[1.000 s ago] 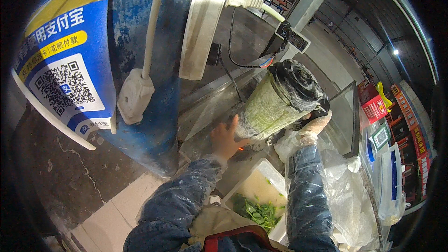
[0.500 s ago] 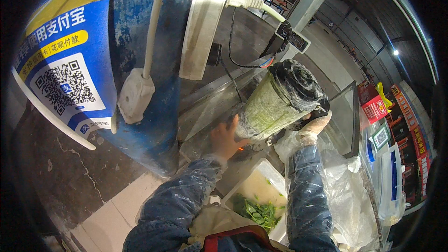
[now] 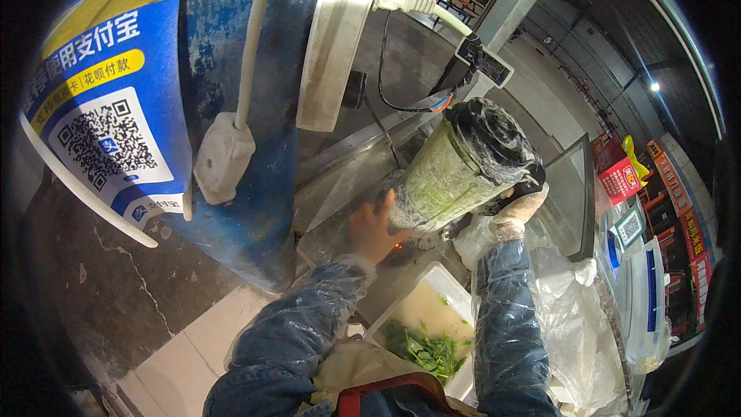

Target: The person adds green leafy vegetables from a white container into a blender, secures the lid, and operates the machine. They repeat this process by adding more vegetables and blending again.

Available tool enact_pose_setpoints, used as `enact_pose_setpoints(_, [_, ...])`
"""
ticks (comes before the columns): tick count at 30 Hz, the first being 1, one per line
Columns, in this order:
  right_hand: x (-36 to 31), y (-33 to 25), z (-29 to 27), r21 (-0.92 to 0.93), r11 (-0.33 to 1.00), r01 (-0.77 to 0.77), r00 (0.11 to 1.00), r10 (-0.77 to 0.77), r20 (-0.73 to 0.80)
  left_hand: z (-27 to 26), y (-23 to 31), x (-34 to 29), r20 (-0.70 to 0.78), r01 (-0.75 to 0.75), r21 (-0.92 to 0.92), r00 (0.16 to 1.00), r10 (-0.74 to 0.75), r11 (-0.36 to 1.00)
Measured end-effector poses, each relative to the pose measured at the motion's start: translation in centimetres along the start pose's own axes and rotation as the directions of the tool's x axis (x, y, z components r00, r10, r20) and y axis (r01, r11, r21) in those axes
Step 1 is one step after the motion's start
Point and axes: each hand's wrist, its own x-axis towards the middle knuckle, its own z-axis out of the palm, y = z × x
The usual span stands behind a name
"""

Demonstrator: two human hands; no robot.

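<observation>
A blender jug (image 3: 459, 170) with a dark lid stands tilted in view, its clear wall smeared with pale green froth. My right hand (image 3: 523, 212), in a thin clear glove, is closed round the dark handle on the jug's right side. Beside the jug's lower end, my left hand (image 3: 374, 228) has its fingers apart, close to the blender base, where a small orange light glows. Whether its fingertips touch the base is hard to see. Nearer to me sits a white tub (image 3: 448, 282) with cloudy liquid and green leaves (image 3: 423, 349).
A blue drum (image 3: 239, 54) with a code sign (image 3: 116, 123) and a hanging white plug (image 3: 224, 158) stands at the left. Behind the jug are cables and a small meter (image 3: 485, 62). Crumpled clear plastic (image 3: 571, 324) and a lidded plastic box (image 3: 647, 309) lie at the right.
</observation>
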Motion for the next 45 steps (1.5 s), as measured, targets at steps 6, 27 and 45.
enact_pose_setpoints(6, [0.1, 0.0, -0.1, 0.009, 1.0, -0.015, 1.0, 0.015, -0.016, 0.0, 0.0, 0.1, 0.009, 0.004, 0.006, 1.0, -0.004, 1.0])
enact_pose_setpoints(27, [-0.3, -0.2, 0.2, 0.006, 1.0, -0.017, 0.999, 0.017, -0.034, 0.5, -0.2, -0.1, -0.009, -0.002, 0.035, 1.0, 0.002, 0.999])
enact_pose_setpoints(45, [-1.1, -0.6, 1.0, 0.029, 1.0, -0.005, 1.0, 0.006, -0.027, 0.7, -0.2, -0.1, -0.008, 0.008, 0.023, 1.0, -0.008, 1.0])
